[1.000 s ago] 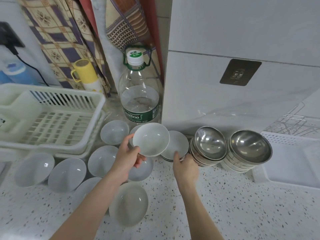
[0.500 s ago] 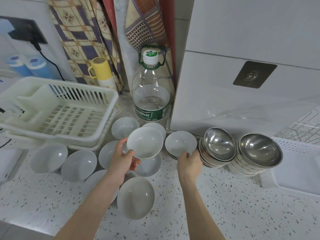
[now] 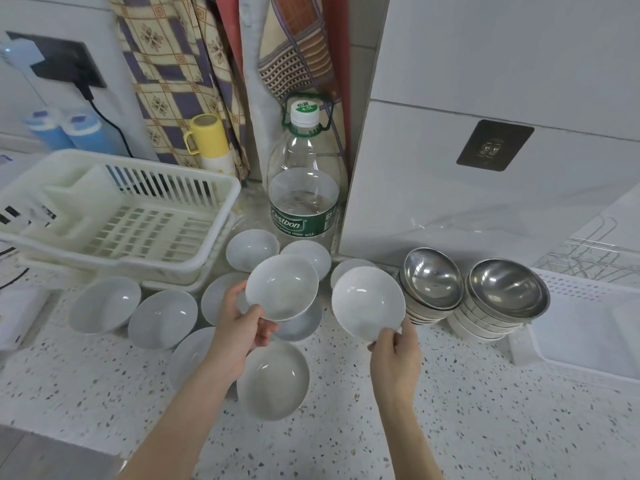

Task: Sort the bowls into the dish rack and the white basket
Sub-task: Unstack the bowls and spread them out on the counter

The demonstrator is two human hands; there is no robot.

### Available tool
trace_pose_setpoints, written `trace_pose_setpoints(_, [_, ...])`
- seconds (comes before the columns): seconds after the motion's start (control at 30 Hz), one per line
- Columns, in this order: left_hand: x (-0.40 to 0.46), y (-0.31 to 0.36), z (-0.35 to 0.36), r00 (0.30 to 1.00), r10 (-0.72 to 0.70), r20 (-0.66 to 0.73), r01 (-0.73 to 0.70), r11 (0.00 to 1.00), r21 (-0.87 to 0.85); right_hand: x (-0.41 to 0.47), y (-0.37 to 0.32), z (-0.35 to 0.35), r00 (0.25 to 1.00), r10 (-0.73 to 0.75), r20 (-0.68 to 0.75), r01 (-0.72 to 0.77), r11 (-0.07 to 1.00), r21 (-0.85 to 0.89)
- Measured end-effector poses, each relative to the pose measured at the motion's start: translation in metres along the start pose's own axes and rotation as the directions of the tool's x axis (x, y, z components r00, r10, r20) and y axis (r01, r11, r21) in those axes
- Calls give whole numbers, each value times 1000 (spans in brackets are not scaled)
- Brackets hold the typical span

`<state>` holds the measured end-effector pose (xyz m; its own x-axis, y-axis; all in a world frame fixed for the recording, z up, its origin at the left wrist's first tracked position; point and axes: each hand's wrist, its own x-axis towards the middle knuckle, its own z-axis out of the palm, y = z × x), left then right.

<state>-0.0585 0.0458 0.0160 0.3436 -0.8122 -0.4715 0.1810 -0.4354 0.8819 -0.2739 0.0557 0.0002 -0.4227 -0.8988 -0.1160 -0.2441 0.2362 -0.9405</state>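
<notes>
My left hand (image 3: 242, 327) pinches the rim of a white bowl (image 3: 282, 292), held tilted above the counter. A second white bowl (image 3: 367, 306) is lifted off the counter, its lower rim gripped by my right hand (image 3: 394, 355). Several more white bowls (image 3: 273, 379) lie spread on the speckled counter below and to the left. Two stacks of steel bowls (image 3: 433, 282) (image 3: 505, 292) stand to the right. The white basket (image 3: 214, 188) sits at the left, holding nothing. A white perforated dish rack tray (image 3: 588, 327) lies at the far right with a wire rack (image 3: 595, 258) behind it.
A large water bottle (image 3: 304, 188) stands behind the bowls against the wall corner. A yellow-lidded flask (image 3: 211, 143) and hanging cloths are behind the basket. A cable runs from a wall socket (image 3: 69, 64) at the left. The counter's front edge drops off at lower left.
My right hand has picked a white bowl up from the small stack beside the steel bowls. The left hand's bowl has shifted slightly left and lower; the camera has turned left.
</notes>
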Motion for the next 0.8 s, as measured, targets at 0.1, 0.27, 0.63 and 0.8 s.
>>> trace_pose_setpoints(0.1, [-9, -9, -5, 1000, -4, 3, 4, 1000, -4, -21, 20, -18, 999, 37, 1, -37, 999, -33])
trace_pose_setpoints(0.27, [-18, -21, -7, 1000, -14, -7, 13, 1000, -21, -46, 49, -28, 991, 115, 73, -108, 990, -91])
trace_pose_setpoints(0.63, [-30, -34, -16, 997, -40, -59, 38, 999, -27, -32, 59, -14, 968, 187, 166, -159, 973, -169])
trace_pose_setpoints(0.8, [-35, -37, -20, 996, -50, -68, 49, 999, -11, -27, 59, -11, 964, 194, 182, -165, 973, -161])
